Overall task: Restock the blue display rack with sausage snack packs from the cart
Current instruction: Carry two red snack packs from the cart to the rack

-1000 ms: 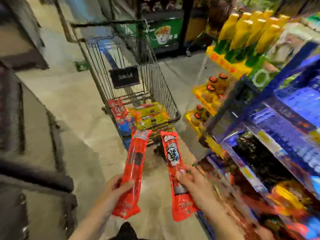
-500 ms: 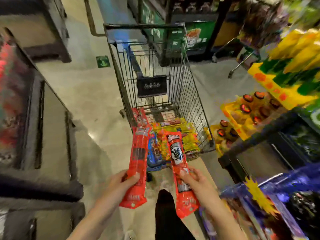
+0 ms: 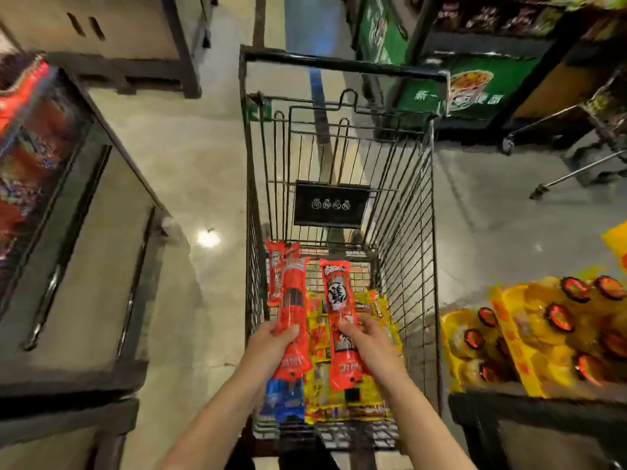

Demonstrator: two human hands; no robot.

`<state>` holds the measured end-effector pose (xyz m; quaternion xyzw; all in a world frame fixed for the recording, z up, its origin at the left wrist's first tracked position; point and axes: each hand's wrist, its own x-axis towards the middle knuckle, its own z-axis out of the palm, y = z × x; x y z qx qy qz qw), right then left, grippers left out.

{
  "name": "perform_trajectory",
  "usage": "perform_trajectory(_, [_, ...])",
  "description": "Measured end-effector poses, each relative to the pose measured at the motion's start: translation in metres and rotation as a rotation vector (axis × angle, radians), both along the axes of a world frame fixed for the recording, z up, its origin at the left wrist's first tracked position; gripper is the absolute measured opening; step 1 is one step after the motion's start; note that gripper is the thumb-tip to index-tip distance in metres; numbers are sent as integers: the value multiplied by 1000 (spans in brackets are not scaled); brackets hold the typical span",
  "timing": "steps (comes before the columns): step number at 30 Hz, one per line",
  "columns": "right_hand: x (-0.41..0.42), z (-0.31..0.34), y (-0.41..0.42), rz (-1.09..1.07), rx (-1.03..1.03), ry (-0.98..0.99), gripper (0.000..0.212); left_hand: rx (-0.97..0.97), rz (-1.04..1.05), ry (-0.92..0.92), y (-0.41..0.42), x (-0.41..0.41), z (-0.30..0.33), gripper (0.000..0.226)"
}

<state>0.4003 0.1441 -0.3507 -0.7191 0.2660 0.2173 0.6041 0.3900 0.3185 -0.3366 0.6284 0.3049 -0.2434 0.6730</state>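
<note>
- The left hand (image 3: 271,340) is gripping one long red sausage pack (image 3: 292,320) by its lower half, fingers curled round it, probably so it is carrying cleanly.
- The right hand (image 3: 369,344) is pinching a second red pack (image 3: 341,320) the same way.
- Both packs are hovering upright over the wire cart (image 3: 407,212), side by side, not touching.
- Two packs are being held, one per hand.
- Yellow packs (image 3: 346,398), too jumbled to count, one blue pack (image 3: 284,398) and at least one more red pack (image 3: 275,273) are lying in the cart.
- The blue display rack is not showing here.
</note>
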Motion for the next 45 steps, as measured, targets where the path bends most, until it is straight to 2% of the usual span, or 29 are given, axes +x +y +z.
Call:
perform_trajectory(4, [62,-42,5,69,-33,66,67,73,69,63,-10,55,-48,13])
perform_trajectory(7, [109,-73,12,149,-91,116,48,174,141,110,-8,91,-92,11])
perform_trajectory(11, [158,-132,22,214,-186,135,55,248,178,161,-8,122,-148,11])
perform_trajectory(14, [186,-169,31,205,-156,174,46,331,212,190,-11,142,-187,22])
perform_trajectory(18, [217,-213,37,190,-127,206,27,422,190,204,-13,169,-225,18])
perform_trajectory(21, [232,-242,39,137,-73,270,14,497,192,199,-15,188,-250,24])
perform_trajectory(31, [241,-307,45,168,-198,366,17,715,115,166,-19,197,-303,42])
perform_trajectory(37, [237,-312,45,176,-206,363,36,809,44,141,-18,194,-312,39])
perform_trajectory(40, [235,-301,41,177,-229,360,37,817,46,142,-17,195,-311,38])
perform_trajectory(45, [227,-271,37,294,-348,261,65,776,12,148,-21,190,-286,41])
